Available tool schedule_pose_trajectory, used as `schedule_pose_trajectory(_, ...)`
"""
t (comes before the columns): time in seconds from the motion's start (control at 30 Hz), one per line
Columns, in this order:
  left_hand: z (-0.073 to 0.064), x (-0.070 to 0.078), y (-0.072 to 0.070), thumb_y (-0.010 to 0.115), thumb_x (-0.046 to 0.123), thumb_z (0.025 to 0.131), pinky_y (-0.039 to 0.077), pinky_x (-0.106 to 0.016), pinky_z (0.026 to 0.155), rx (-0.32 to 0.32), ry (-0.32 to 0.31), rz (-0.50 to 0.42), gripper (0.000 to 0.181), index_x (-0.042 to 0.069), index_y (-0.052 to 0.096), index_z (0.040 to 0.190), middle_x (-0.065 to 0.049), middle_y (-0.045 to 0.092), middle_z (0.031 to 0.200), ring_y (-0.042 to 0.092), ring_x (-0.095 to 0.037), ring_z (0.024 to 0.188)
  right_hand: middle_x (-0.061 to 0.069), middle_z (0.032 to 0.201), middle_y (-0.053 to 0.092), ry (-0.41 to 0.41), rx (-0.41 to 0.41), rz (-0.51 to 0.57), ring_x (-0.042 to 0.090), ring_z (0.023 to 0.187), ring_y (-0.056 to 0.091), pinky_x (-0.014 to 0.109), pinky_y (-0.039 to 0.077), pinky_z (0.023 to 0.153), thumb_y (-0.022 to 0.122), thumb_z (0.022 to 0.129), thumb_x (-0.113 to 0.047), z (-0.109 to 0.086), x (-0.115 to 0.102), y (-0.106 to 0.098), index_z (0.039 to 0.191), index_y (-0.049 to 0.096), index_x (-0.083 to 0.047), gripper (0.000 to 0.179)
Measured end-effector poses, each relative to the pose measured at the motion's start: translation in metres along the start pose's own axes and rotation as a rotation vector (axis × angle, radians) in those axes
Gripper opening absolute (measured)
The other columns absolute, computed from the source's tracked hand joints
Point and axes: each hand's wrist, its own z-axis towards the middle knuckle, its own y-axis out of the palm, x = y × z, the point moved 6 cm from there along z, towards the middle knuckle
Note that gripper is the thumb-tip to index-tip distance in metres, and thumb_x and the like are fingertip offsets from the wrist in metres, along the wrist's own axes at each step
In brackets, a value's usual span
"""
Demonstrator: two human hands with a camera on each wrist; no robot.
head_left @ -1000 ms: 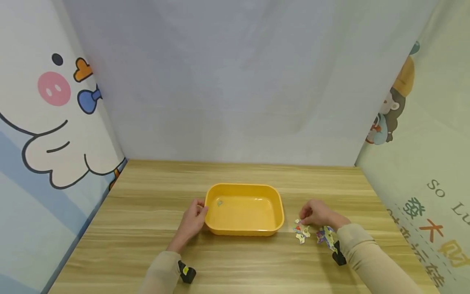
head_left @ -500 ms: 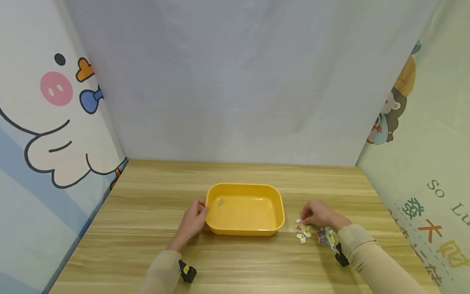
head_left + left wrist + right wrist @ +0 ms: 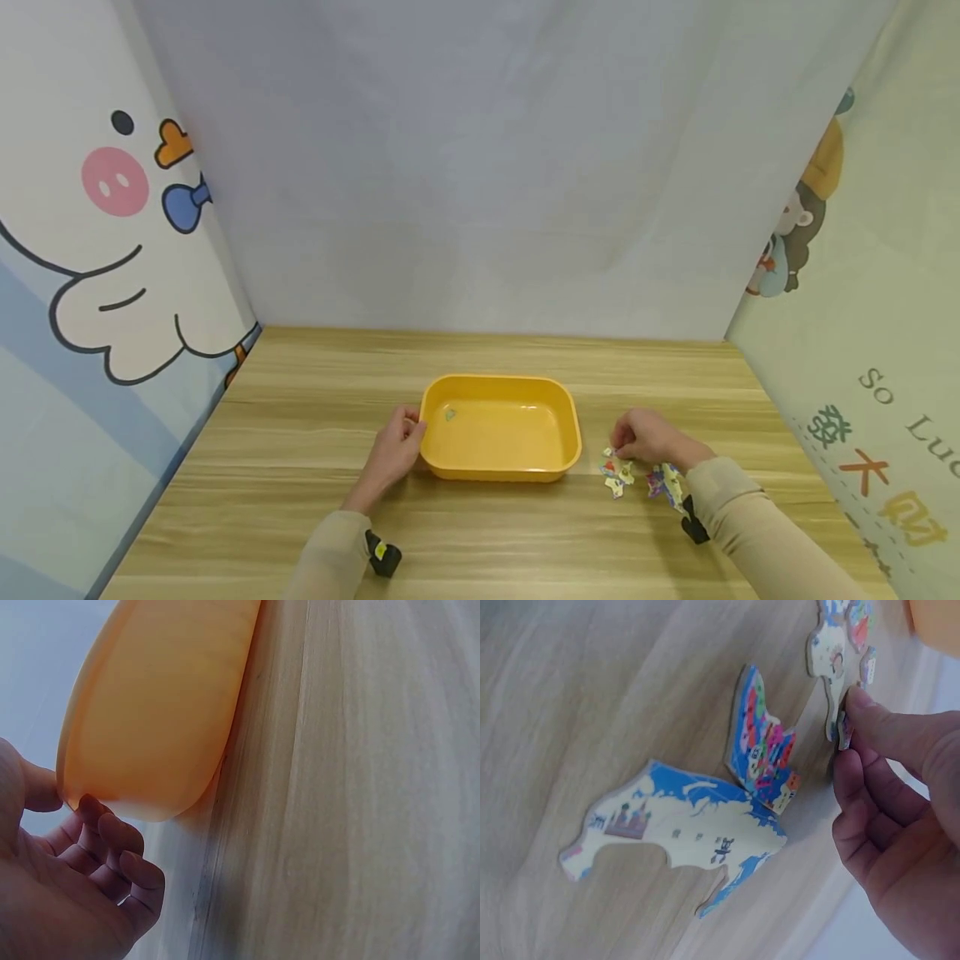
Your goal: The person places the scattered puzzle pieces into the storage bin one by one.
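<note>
My left hand (image 3: 396,442) pinches the left rim of a yellow plastic tub (image 3: 498,476) between thumb and forefinger, its other fingers curled below. Inside the tub, near the left end, lies one small pale-green piece (image 3: 450,414). To the right of the tub, my right hand (image 3: 651,435) is low over the table among flat map-printed puzzle pieces. In the right wrist view its thumb and forefinger pinch a small puzzle piece (image 3: 845,732), mostly covered by the fingertips. Close by lie a cream piece (image 3: 825,654), a multicoloured piece (image 3: 761,754) and a large blue-and-cream piece (image 3: 686,823).
The wood-grain table (image 3: 480,542) ends at a pale cloth backdrop (image 3: 480,208). Printed cloths stand at the left (image 3: 150,292) and right sides. A black camera mount (image 3: 384,557) sits at the left wrist, another (image 3: 694,523) at the right wrist, close to the larger pieces.
The right hand shifts only slightly over the pieces. The left hand stays on the rim, and the tub and pieces keep their places.
</note>
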Motion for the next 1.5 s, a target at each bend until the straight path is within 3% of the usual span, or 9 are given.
schedule_pose_trajectory(0.13,0.001,-0.001,-0.001,0.049,0.012,0.099,0.042,-0.032,0.061,0.001,-0.008,0.004,0.017,0.001,0.047,0.111,-0.012,0.058,0.078,0.051,-0.019,0.068,-0.004,0.073,0.060,0.021,-0.002,-0.001,0.010,0.067,0.056,0.027,0.048,0.062,0.075,0.077,0.000,0.001,-0.001,0.001,0.081,0.065,-0.006,0.013)
schedule_pose_trajectory(0.53,0.001,-0.002,0.000,0.050,0.011,0.099,0.042,-0.031,0.061,0.011,-0.006,0.016,0.016,0.000,0.048,0.110,-0.013,0.060,0.080,0.051,-0.019,0.070,-0.002,0.069,0.062,-0.083,-0.006,0.051,0.008,0.061,0.056,0.026,0.048,0.057,0.076,0.077,0.001,-0.003,-0.002,-0.005,0.074,0.064,-0.004,0.013)
schedule_pose_trajectory(1.1,0.002,0.000,0.001,0.050,0.012,0.099,0.044,-0.032,0.062,0.009,-0.011,0.008,0.017,0.000,0.048,0.111,-0.015,0.060,0.082,0.052,-0.020,0.071,0.002,0.077,0.067,0.009,0.007,0.086,0.013,0.069,0.060,0.030,0.049,0.064,0.071,0.081,0.000,-0.008,0.004,-0.011,0.085,0.071,0.000,0.004)
schedule_pose_trajectory(1.5,-0.001,0.000,0.000,0.050,0.010,0.099,0.044,-0.033,0.062,0.010,0.033,0.008,0.016,-0.001,0.047,0.110,-0.013,0.060,0.080,0.053,-0.020,0.070,0.006,0.080,0.068,-0.002,0.048,0.067,0.017,0.072,0.061,0.034,0.051,0.065,0.067,0.086,-0.002,0.008,-0.021,-0.027,0.087,0.069,0.003,0.005)
